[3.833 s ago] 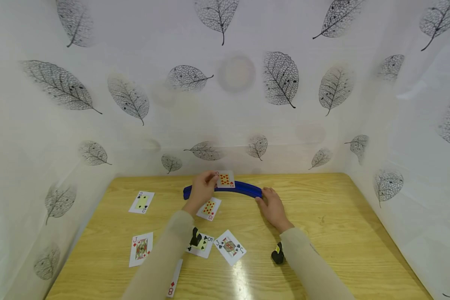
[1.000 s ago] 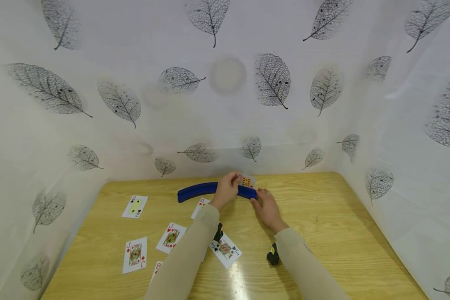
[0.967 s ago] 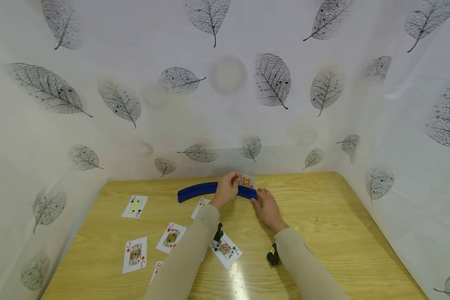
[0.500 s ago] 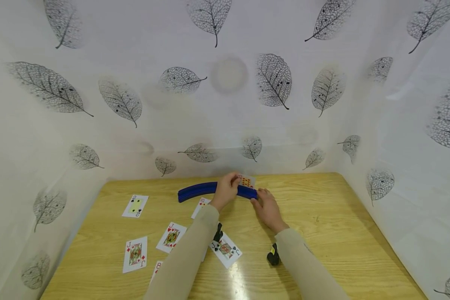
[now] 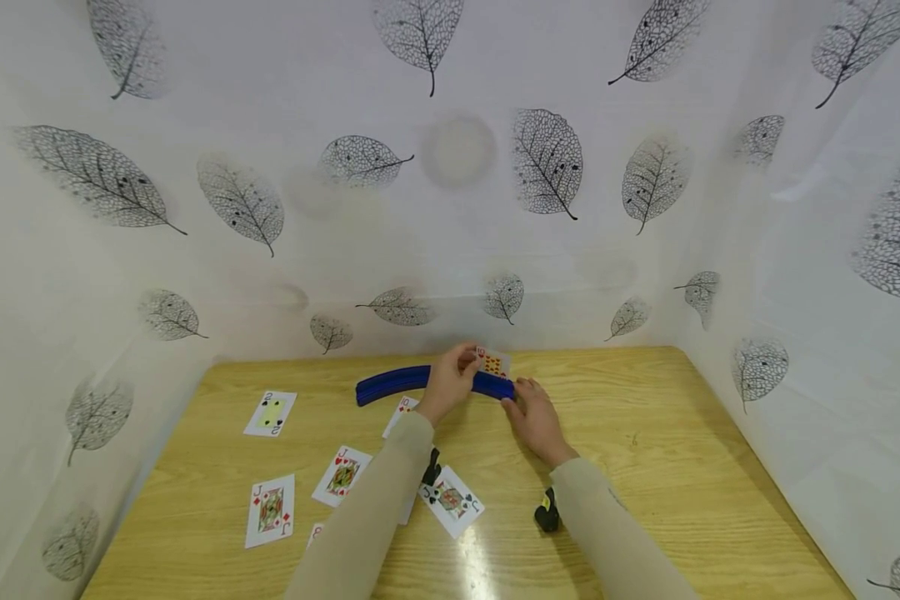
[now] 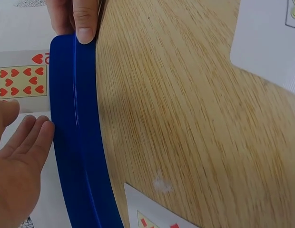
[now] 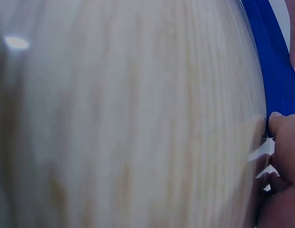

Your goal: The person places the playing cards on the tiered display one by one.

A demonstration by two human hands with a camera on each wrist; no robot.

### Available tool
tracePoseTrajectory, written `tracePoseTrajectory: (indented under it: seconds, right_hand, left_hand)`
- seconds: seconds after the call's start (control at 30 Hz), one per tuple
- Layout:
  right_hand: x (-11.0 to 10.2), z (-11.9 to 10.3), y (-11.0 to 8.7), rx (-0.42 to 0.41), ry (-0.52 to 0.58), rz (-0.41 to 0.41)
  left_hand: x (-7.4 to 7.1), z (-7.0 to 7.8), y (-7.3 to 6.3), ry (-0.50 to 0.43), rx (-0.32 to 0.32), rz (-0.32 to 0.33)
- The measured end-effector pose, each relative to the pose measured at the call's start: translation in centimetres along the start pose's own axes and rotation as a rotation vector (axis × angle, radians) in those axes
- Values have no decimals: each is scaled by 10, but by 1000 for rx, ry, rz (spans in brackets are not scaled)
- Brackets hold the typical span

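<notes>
A curved blue playing-card holder (image 5: 393, 383) lies near the back of the table. The ten of hearts (image 6: 23, 80) stands in it towards its right end. Beside that card is my left hand (image 5: 448, 385), thumb and fingers apart; in the left wrist view the thumb is by the card's edge and the fingertips are at the holder's side. My right hand (image 5: 538, 421) grips the holder's right end, thumb on the near side. A ten of diamonds (image 5: 400, 414), partly covered by the left sleeve, lies in front of the holder.
Face up on the wooden table (image 5: 645, 467) lie a two of spades (image 5: 270, 413), a jack of diamonds (image 5: 269, 510), a jack of hearts (image 5: 342, 474) and a jack of spades (image 5: 452, 502). The left forearm partly hides an eight (image 5: 314, 533). A leaf-patterned curtain (image 5: 450, 250) surrounds the table.
The left hand has carried the ten of hearts rightward along the holder, then let go of it and shifted slightly left. My right hand stays on the holder's end.
</notes>
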State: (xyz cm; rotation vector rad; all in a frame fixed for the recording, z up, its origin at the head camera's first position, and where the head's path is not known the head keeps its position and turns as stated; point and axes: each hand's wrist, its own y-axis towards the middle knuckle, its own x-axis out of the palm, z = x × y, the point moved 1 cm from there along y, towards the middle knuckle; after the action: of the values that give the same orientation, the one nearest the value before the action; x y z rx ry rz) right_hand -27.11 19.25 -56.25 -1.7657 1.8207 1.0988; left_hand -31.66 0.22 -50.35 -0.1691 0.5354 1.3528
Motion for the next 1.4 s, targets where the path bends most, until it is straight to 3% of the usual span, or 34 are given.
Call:
tracePoseTrajectory:
  seconds: [0.23,0.57,0.93,1.17,1.4]
  right_hand:
    - [0,-1,-1,8,-4,-11]
    - [-4,-1,-1,36,0,-50]
    - [-3,0,-1,49,11,-70]
    - [-2,0,-1,49,1,-68]
    - [-1,0,-2,55,1,-77]
  left_hand:
    - [-16,-4,-8,-45,37,8]
    - [-52,-17,-30,38,103,26]
    - [-88,-35,-59,160,76,-50]
    - [-100,-46,-71,315,79,-74]
    - [-109,-53,-86,365,21,-115]
